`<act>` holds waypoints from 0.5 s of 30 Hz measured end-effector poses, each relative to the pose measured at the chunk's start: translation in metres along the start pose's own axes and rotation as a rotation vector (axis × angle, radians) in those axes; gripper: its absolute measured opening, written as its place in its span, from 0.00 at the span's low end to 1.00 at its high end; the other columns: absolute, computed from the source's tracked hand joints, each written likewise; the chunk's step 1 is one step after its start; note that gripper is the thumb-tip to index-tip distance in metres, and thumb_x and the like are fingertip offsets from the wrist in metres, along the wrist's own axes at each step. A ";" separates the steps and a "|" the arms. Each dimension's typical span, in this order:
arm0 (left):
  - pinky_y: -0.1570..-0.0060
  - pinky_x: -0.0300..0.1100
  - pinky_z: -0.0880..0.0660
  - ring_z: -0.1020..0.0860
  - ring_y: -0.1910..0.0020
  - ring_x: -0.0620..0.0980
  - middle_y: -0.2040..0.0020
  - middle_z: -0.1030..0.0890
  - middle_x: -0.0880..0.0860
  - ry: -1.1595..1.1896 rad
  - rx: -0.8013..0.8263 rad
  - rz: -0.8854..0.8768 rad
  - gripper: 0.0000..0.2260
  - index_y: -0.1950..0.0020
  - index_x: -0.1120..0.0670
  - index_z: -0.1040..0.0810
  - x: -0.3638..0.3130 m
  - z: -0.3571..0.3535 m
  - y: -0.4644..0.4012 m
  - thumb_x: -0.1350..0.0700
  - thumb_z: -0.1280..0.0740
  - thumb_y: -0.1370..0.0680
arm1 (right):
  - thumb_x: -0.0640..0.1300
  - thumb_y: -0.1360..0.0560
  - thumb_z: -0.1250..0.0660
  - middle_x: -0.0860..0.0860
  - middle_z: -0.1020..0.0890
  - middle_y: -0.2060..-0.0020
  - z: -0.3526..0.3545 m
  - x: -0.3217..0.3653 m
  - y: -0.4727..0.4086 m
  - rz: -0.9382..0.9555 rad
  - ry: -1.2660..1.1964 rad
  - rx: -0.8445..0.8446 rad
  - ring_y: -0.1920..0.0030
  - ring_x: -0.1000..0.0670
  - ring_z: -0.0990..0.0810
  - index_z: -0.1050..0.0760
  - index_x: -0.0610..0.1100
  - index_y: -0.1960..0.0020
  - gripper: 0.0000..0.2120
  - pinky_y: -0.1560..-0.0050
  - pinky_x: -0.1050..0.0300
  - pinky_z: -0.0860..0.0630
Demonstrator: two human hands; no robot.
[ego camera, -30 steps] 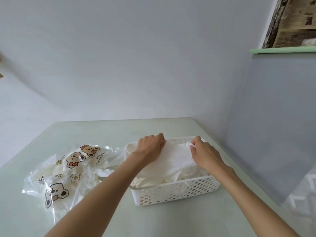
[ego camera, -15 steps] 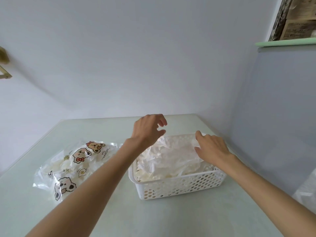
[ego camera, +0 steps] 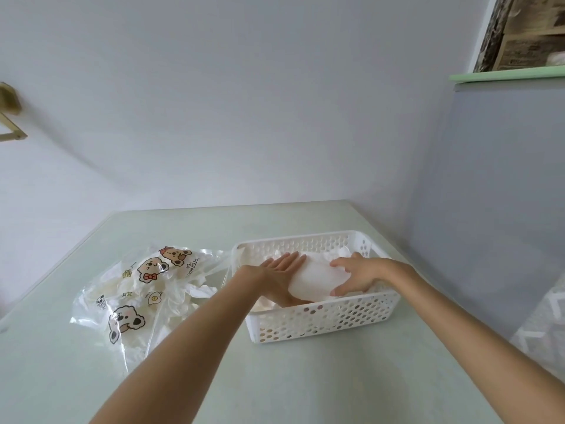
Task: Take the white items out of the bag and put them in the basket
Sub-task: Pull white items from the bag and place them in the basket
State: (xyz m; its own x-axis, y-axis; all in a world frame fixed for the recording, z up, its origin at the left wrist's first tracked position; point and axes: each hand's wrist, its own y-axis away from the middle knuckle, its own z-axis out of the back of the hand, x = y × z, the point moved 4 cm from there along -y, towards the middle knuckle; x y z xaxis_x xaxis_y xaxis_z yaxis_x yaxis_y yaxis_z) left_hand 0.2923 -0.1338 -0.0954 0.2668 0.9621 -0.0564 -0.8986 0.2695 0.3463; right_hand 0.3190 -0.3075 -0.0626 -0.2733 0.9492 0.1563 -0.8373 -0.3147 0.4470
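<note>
While both hands cup the white soft bundle (ego camera: 312, 278) inside the white perforated plastic basket (ego camera: 321, 316), left hand (ego camera: 279, 278) flat, right hand (ego camera: 356, 275) curled round it, the clear bear-print bag (ego camera: 137, 295) lies left of the left grip.

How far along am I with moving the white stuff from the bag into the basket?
Partly done. Several white items already lie in the basket. In hand: your left hand and right hand press a white bundle between them, inside the basket. Left: the clear bear-print bag beside the basket holds more white pieces, so more trips look needed.
</note>
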 end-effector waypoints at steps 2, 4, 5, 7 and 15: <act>0.24 0.49 0.62 0.66 0.24 0.46 0.23 0.69 0.48 -0.021 0.032 0.017 0.46 0.24 0.49 0.70 0.001 -0.005 -0.004 0.34 0.40 0.24 | 0.59 0.27 0.31 0.45 0.44 0.26 -0.006 -0.002 -0.004 0.006 -0.021 0.024 0.30 0.43 0.34 0.49 0.54 0.23 0.40 0.32 0.51 0.33; 0.24 0.49 0.61 0.65 0.24 0.47 0.23 0.68 0.48 -0.034 0.041 0.033 0.46 0.24 0.49 0.70 -0.002 -0.003 -0.004 0.36 0.38 0.24 | 0.58 0.27 0.31 0.45 0.43 0.27 -0.008 -0.001 -0.006 0.019 -0.048 0.018 0.30 0.43 0.34 0.49 0.53 0.23 0.40 0.35 0.54 0.33; 0.24 0.50 0.60 0.64 0.23 0.47 0.23 0.67 0.48 -0.017 0.036 0.033 0.46 0.23 0.49 0.68 -0.006 0.002 -0.001 0.35 0.38 0.24 | 0.57 0.27 0.30 0.45 0.42 0.27 -0.007 -0.001 -0.006 0.028 -0.064 0.015 0.32 0.43 0.32 0.48 0.53 0.23 0.40 0.38 0.56 0.31; 0.24 0.52 0.57 0.61 0.22 0.49 0.22 0.64 0.47 0.057 -0.002 0.006 0.46 0.22 0.49 0.65 -0.013 0.015 0.010 0.35 0.37 0.25 | 0.53 0.26 0.30 0.46 0.40 0.27 0.001 -0.003 -0.005 0.055 -0.125 0.013 0.37 0.46 0.27 0.47 0.51 0.23 0.38 0.44 0.60 0.27; 0.41 0.42 0.31 0.27 0.40 0.47 0.39 0.25 0.46 0.161 -0.394 -0.161 0.16 0.41 0.47 0.24 -0.006 0.062 0.068 0.42 0.31 0.25 | 0.34 0.26 0.36 0.51 0.28 0.48 0.027 -0.016 0.008 0.200 -0.214 -0.380 0.61 0.57 0.30 0.29 0.51 0.34 0.24 0.58 0.60 0.31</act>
State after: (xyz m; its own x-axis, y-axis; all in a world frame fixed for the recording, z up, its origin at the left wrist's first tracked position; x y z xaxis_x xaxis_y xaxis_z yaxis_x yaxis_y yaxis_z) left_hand 0.2511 -0.1241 -0.0138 0.3848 0.8922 -0.2363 -0.9223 0.3818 -0.0601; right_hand 0.3295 -0.3253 -0.0374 -0.3767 0.8344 0.4022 -0.9029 -0.4279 0.0420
